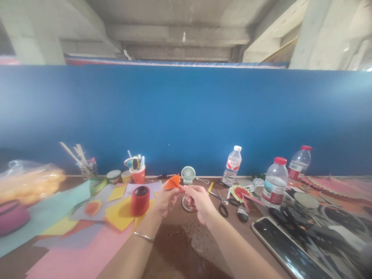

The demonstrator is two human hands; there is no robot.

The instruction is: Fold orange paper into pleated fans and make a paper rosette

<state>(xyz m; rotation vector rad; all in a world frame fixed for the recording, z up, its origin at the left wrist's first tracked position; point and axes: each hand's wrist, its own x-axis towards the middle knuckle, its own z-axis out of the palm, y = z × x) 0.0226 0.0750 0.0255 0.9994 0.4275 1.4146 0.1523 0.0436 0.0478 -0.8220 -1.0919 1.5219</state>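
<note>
An orange pleated paper (pixel 173 182) is being held above the worktop (pixel 174 250), near the small fan (pixel 188 174), in the pinching grip of the left hand (pixel 166 200). The right hand (pixel 201 200) is being held at its gathered end, fingertips drawn together; whether paper is being grasped there cannot be told.

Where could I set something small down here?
This side of the folded orange paper, brown tabletop shows between the forearms, though scattered with dark specks; another patch, bottom left, lies between turquoise paper and pink paper. The right is crowded: phone, red-capped bottles, scissors.
</note>
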